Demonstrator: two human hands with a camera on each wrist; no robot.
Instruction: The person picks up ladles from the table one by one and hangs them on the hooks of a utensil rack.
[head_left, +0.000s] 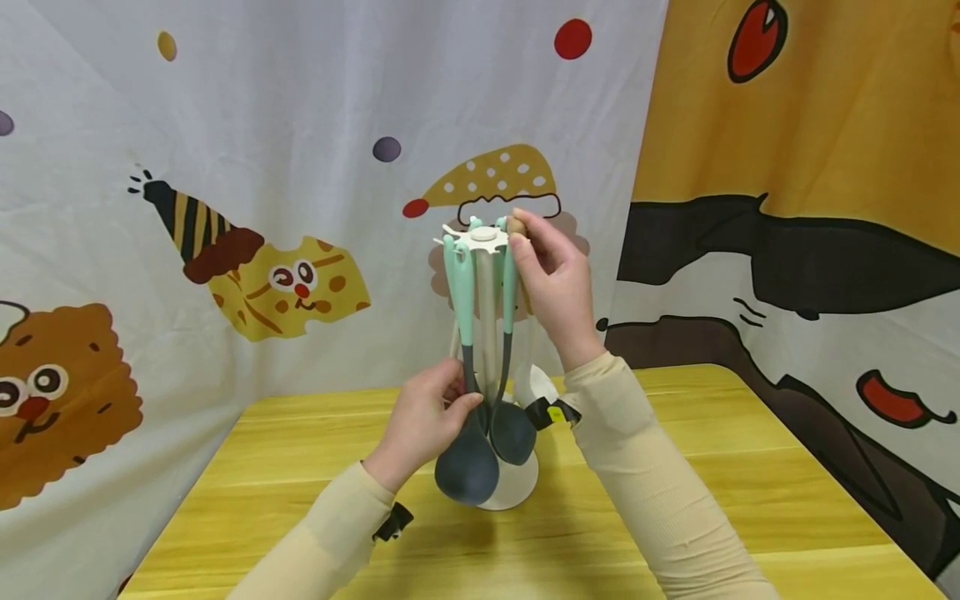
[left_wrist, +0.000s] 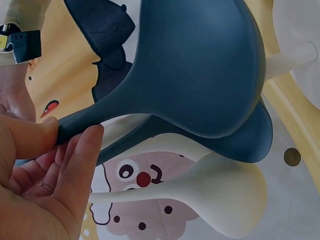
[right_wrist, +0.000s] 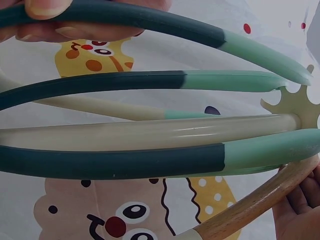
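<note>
In the head view a white utensil stand (head_left: 486,317) rises from the table, with a notched top disc and round base. My left hand (head_left: 427,417) pinches the dark neck of a ladle (head_left: 467,471) with a mint handle; the left wrist view shows thumb and fingers (left_wrist: 75,185) on that neck. Up at the disc, my right hand (head_left: 555,287) pinches the top end of a wooden-handled utensil (right_wrist: 250,200), whose pale lower part runs out of the right wrist view. Between the hands hangs a dark spoon-like utensil (head_left: 513,437) with a mint handle.
More mint-handled utensils hang around the post, including one with a cream, spoon-shaped head (left_wrist: 230,200). The stand is on a yellow wood-grain table (head_left: 300,467). Behind it hangs a cloth printed with cartoons (head_left: 315,100), close to the table's back edge.
</note>
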